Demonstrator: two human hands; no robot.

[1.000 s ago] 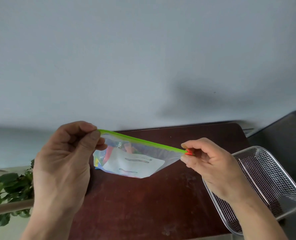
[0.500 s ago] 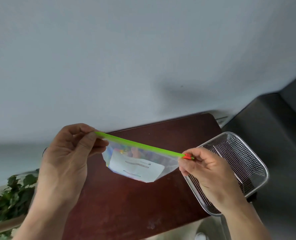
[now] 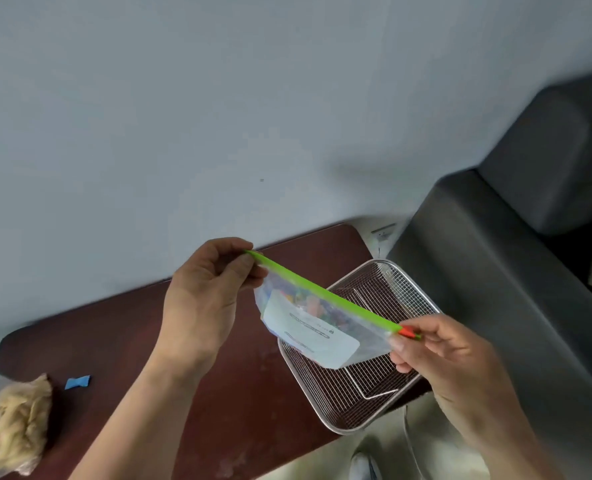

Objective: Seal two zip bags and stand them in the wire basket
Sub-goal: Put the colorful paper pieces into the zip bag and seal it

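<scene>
Zip bags and a wire basket are the subject, seen from a head-worn camera looking down over a small table. Largest in view is a pale grey wall point(image 3: 218, 98) filling the upper part, with a dark grey sofa point(image 3: 516, 237) along the right side. Below them sits a dark reddish-brown table point(image 3: 142, 348) with rounded corners, its surface scuffed. At the table's right end rests the wire basket point(image 3: 343, 403), a shallow rectangular metal mesh tray, its near corner overhanging the table edge.

Held in the air above the basket and the table's right end is one clear zip bag point(image 3: 315, 327) with a bright green zipper strip along the top, a white label on its face and colourful items inside that are too blurred to identify. The left hand point(image 3: 204, 299) has thumb and fingers pinched together on the strip's left end. The right hand point(image 3: 443, 355) is clamped on the right end, finger and thumb closed around a small red slider point(image 3: 407, 330).

At the table's far left lies a second clear bag point(image 3: 10, 424) holding pale beige, fluffy material. Just beside it lies a small blue scrap point(image 3: 77, 382).
</scene>
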